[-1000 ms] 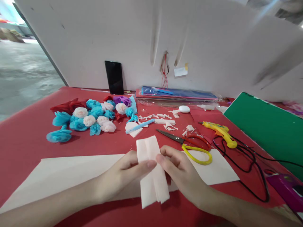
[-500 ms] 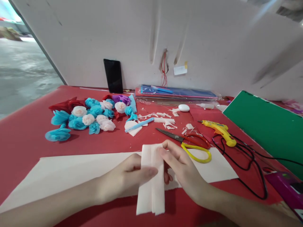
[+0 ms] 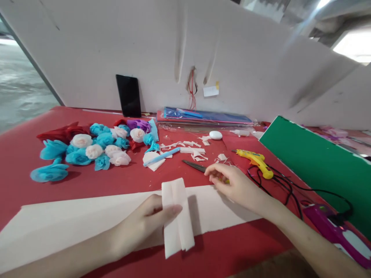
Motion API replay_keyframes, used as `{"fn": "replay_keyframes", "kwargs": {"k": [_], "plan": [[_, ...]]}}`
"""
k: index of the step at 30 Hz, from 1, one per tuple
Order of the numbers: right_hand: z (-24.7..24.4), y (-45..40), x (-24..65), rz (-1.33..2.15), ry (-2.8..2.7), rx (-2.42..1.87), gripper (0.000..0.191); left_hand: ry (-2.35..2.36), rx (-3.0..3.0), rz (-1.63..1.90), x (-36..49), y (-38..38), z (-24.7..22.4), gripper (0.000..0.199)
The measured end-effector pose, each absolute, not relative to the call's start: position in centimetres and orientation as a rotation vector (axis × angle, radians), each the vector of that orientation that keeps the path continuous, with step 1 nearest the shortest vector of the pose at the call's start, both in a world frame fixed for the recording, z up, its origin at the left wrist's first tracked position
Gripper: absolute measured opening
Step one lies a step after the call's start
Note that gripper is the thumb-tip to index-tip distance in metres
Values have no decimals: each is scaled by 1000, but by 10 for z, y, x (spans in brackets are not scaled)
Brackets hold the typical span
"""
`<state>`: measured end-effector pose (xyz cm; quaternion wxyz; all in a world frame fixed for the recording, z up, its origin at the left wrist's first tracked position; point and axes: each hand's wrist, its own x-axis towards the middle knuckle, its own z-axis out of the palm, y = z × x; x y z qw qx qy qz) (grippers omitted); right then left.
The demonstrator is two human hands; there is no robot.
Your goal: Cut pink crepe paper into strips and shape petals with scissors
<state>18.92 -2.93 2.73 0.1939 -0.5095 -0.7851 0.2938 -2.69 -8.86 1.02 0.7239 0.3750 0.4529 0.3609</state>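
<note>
My left hand (image 3: 156, 216) pinches a folded strip of pale cream crepe paper (image 3: 177, 220), thumb on top and fingers behind it. The strip stands tilted above a long sheet of the same pale paper (image 3: 87, 216) spread over the table. My right hand (image 3: 226, 181) is over the handles of a pair of scissors (image 3: 193, 165), its fingers curled round them. The dark blades show past the fingertips, pointing left, and a bit of yellow handle peeks out below; most of the handles are hidden by the hand.
Blue, pale pink, red and purple paper flowers (image 3: 101, 144) are grouped at the left. Paper scraps (image 3: 197, 151) and a light blue stick (image 3: 162, 157) lie mid-table. A yellow glue gun (image 3: 256, 162) with black cable, a purple device (image 3: 336, 231) and a green board (image 3: 315, 173) occupy the right.
My right hand has let go of the folded paper and moved right and up onto the scissors' handles. My left hand keeps the strip, now tilted differently. The view has shifted rightward.
</note>
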Motion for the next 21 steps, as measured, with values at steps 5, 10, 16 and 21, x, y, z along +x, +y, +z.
{"fn": "replay_keyframes", "kwargs": {"k": [5,10,16,21], "plan": [[4,-30,228,481,-2348,-1567,47,947,478,822,-26,-83,16,21],[-12,-19,238,428,-2389,-1589,60,960,398,856,-29,-83,14,33],[10,-18,226,494,-2138,-1605,48,989,665,906,-38,-73,7,27],[20,-37,205,923,-1844,-1554,36,879,655,1119,-52,-54,20,29]]}}
